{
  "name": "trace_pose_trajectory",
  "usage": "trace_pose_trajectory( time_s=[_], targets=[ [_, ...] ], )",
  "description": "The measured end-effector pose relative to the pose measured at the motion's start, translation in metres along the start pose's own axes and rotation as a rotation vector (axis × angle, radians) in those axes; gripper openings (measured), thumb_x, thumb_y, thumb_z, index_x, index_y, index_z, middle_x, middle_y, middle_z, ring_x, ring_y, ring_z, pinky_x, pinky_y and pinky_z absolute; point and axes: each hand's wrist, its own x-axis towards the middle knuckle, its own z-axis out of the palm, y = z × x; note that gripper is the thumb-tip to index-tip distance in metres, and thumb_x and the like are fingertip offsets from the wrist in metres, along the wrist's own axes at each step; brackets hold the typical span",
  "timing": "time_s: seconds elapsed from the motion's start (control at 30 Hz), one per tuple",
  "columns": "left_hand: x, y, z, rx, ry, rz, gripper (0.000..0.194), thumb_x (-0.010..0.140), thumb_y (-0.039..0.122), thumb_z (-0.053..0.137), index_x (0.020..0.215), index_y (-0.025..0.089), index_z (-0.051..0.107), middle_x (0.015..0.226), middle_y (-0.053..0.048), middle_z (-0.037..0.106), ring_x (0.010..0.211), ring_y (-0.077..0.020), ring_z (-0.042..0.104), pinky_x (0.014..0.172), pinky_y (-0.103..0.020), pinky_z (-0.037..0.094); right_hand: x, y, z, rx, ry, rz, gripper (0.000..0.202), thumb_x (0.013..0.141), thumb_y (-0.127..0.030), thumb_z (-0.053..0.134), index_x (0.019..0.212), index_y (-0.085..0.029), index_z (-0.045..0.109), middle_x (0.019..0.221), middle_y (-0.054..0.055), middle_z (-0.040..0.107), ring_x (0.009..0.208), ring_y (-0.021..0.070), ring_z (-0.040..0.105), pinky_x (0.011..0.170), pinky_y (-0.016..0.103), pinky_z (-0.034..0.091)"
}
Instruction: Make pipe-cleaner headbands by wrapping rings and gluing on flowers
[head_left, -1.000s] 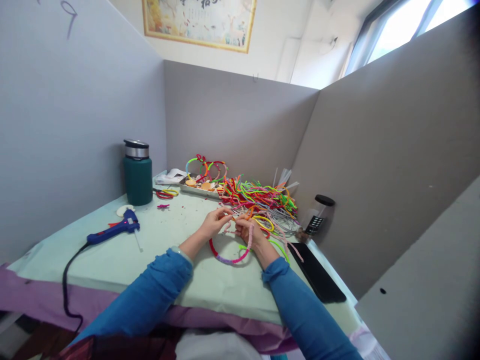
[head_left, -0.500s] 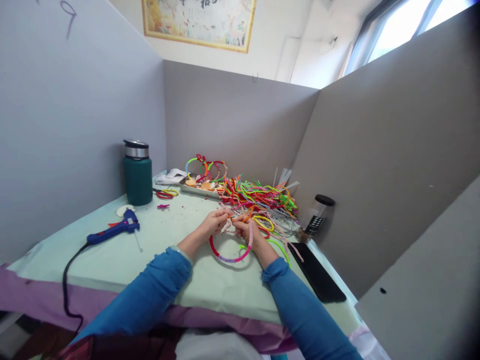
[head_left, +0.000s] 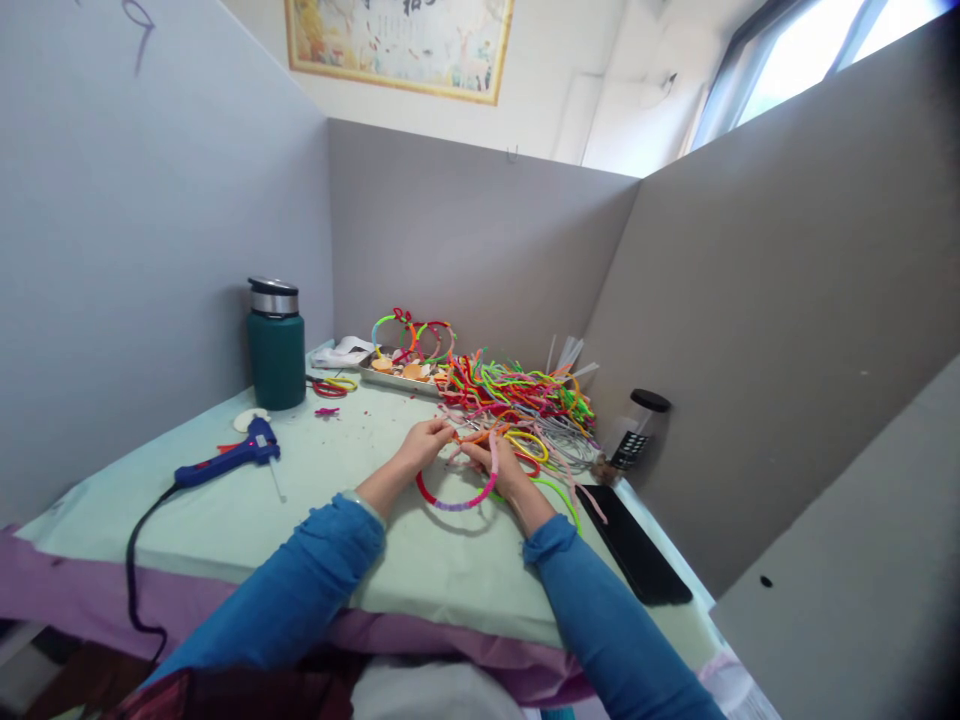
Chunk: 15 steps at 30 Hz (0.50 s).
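Note:
A ring wrapped in red, purple and pink fuzzy stems point(head_left: 454, 506) hangs between my two hands above the table. My left hand point(head_left: 426, 443) pinches its upper left part with closed fingers. At the upper right, my right hand point(head_left: 495, 464) is closed round the pink side of the ring and an orange stem point(head_left: 486, 436). The fingertips of both hands are close together, and the exact join between them is too small to make out. Just beyond my hands lies a heap of colourful fuzzy stems point(head_left: 517, 388).
A blue glue gun point(head_left: 225, 462) and a green bottle point(head_left: 276, 360) stand at the left, with scissors point(head_left: 332, 387) beside the bottle. Finished rings rest on a metal tray point(head_left: 401, 382). A black phone point(head_left: 637, 548) and a dark-lidded jar point(head_left: 634, 435) are at the right.
The ring has swung slightly up and to the left, and its lower edge is higher. Both hands keep nearly the same place, with small finger movements.

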Motion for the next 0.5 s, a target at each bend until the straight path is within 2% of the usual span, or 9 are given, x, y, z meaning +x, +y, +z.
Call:
trace_pose_trajectory(
  time_s=[0.1, 0.27, 0.5],
  targets=[
    [-0.003, 0.001, 0.000, 0.004, 0.007, -0.035, 0.026, 0.070, 0.040, 0.063, 0.066, 0.015, 0.054, 0.043, 0.008, 0.035, 0.036, -0.0047, 0.026, 0.038, -0.021, 0.015, -0.001, 0.000, 0.001, -0.004, 0.027, -0.001, 0.020, 0.066, -0.038, 0.071, 0.070, -0.019, 0.068, 0.052, -0.003, 0.051, 0.048, 0.0107, 0.040, 0.048, 0.025, 0.031],
    [-0.006, 0.002, 0.002, 0.024, -0.063, -0.120, 0.029, 0.070, 0.041, 0.065, 0.064, 0.016, 0.052, 0.045, 0.009, 0.032, 0.033, -0.0028, 0.022, 0.036, -0.021, 0.012, 0.001, 0.004, -0.001, -0.015, 0.139, -0.079, 0.015, 0.068, -0.036, 0.068, 0.074, -0.022, 0.069, 0.056, -0.001, 0.055, 0.061, 0.0165, 0.050, 0.054, 0.027, 0.036],
    [-0.006, 0.002, 0.001, -0.076, -0.110, -0.165, 0.032, 0.069, 0.043, 0.066, 0.065, 0.017, 0.048, 0.047, 0.009, 0.030, 0.033, -0.0023, 0.020, 0.037, -0.021, 0.010, 0.005, 0.011, -0.005, 0.023, 0.160, -0.121, 0.021, 0.066, -0.028, 0.069, 0.087, -0.024, 0.069, 0.068, 0.001, 0.063, 0.071, 0.0192, 0.055, 0.060, 0.028, 0.039]
  ],
)
